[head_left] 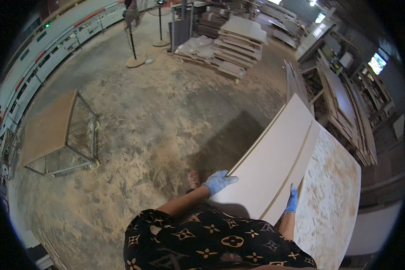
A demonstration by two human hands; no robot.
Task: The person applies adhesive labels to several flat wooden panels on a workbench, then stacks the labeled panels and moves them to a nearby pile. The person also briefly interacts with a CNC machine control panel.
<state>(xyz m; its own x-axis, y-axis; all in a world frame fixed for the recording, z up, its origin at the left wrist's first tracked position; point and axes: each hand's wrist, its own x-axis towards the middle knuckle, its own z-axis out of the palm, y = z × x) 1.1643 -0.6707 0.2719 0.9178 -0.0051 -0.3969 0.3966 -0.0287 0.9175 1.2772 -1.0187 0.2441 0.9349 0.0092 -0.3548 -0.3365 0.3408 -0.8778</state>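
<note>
My left hand [219, 182], in a blue glove, is closed on the left edge of a long white board [261, 166], thumb lying on its face. My right hand [292, 200], gloved in blue too, holds the outer edge of a narrower white strip board [298, 164]. The strip lies along the wide board's right side, with a tan edge between them. I cannot tell whether it overlaps the board or sits beside it. Both pieces slant away from my body toward the upper right, next to a white worktop [330, 193] smeared with brown dust.
A wheeled metal-frame cart [49, 128] with a brown top stands at the left. Stacked panels [240, 42] rise at the back. More boards [342, 103] lean at the right. A long white machine [63, 49] runs along the far left. Sawdust covers the floor [144, 126].
</note>
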